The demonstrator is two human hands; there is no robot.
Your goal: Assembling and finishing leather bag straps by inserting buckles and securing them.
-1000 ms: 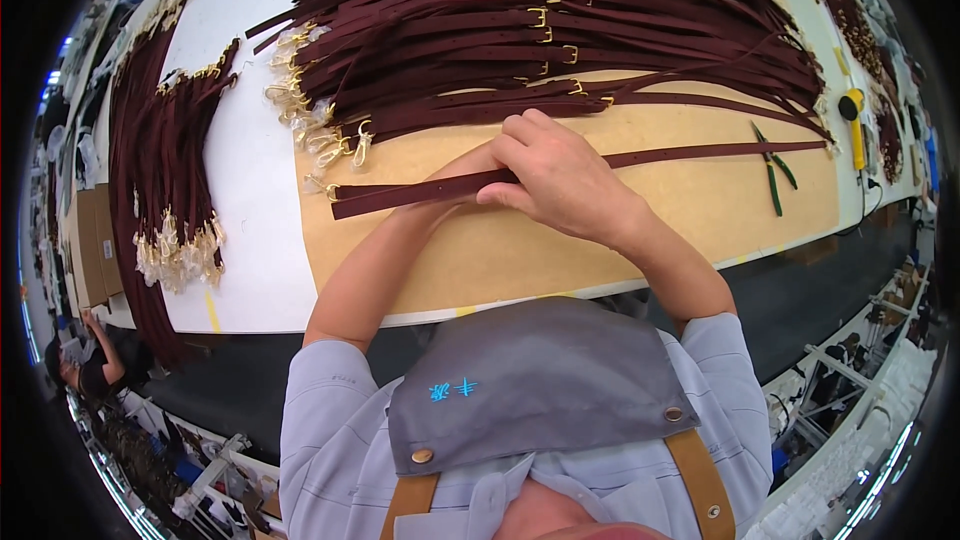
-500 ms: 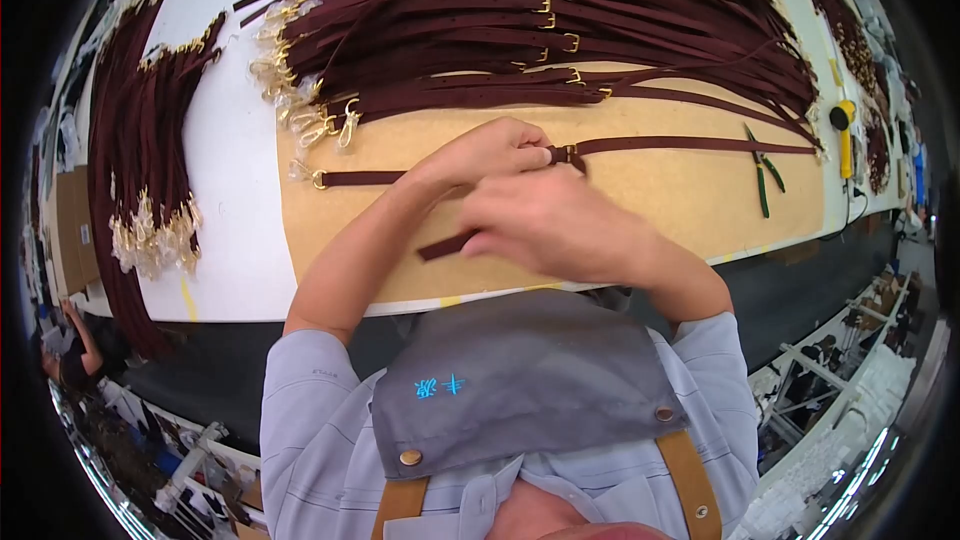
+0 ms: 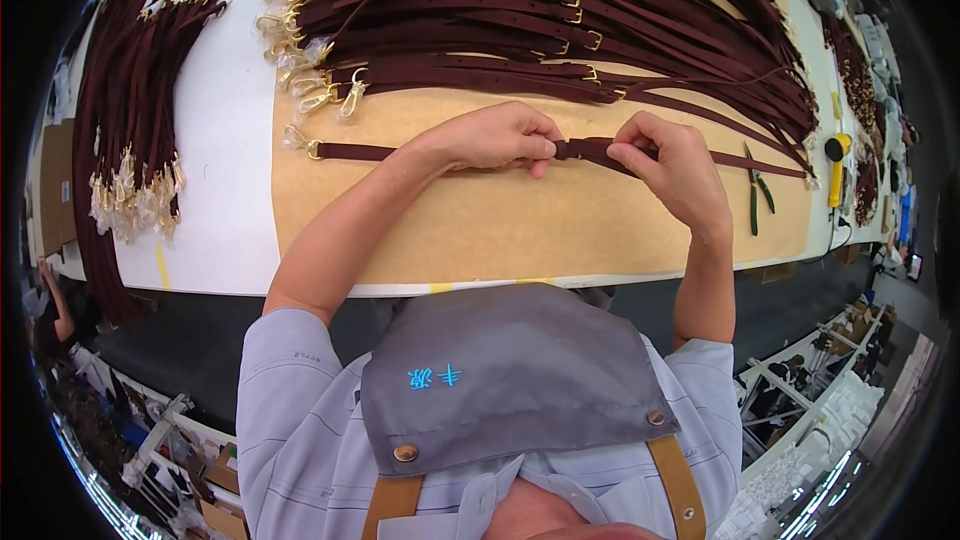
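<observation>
A dark burgundy strap [image 3: 357, 151] lies crosswise on the brown paper in front of me. Its left end carries a gold clasp [image 3: 300, 142] in clear wrap. Near the strap's middle, my left hand [image 3: 505, 140] pinches it just left of the buckle area [image 3: 566, 148]. My right hand [image 3: 672, 162] grips the strap's loose end to the right of the buckle, thumb and fingers pressed together. The buckle itself is mostly covered by strap, so its details are hard to see. From there the thinner part of the strap runs right, behind my right hand.
Stacked burgundy straps [image 3: 440, 30] with gold buckles fill the far side of the paper [image 3: 480, 230]. More straps [image 3: 140, 70] hang over the white table [image 3: 225, 160] at left. Green-handled pliers [image 3: 757, 195] and a yellow tool [image 3: 836, 165] lie at right.
My right hand has swung from near the lower left across to the right of the buckle, bringing the strap's loose end with it. My left hand stays by the buckle.
</observation>
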